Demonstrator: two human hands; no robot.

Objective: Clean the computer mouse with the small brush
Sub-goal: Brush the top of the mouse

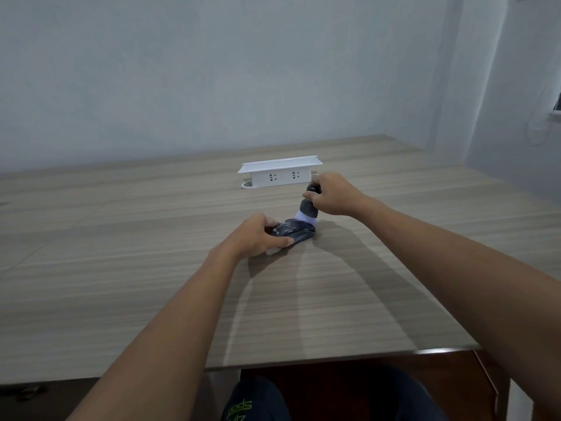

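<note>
A dark grey computer mouse point(296, 231) lies on the wooden table point(151, 268), a little beyond the middle. My left hand point(256, 235) grips its left end, thumb along the near side. My right hand point(334, 194) holds a small brush point(309, 208) upright by its dark handle. The brush's white bristles press down on the mouse's far right top. Part of the handle is hidden by my fingers.
A white socket box point(280, 173) with two outlets stands on the table just behind the brush and my right hand. The table's near edge point(334, 358) runs above my knees. A pale wall closes off the back and right.
</note>
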